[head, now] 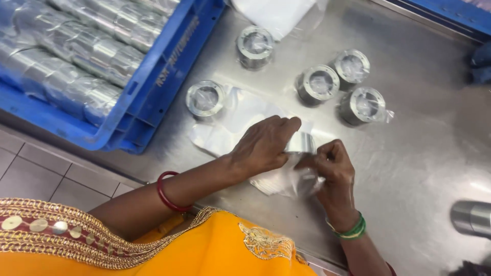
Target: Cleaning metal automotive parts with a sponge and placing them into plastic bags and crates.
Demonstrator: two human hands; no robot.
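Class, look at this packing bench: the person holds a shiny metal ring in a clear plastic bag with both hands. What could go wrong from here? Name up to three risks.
1. The metal ring is pinched only by the fingertips of the left hand and right hand; it might slip onto the steel table.
2. The clear bag looks thin and could tear.
3. The loose bags underneath could slide.

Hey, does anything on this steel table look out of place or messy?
Nothing looks damaged or spilled. Five bagged metal rings stand upright on the steel table. Loose clear bags lie spread beneath the left hand and right hand, which hold another ring.
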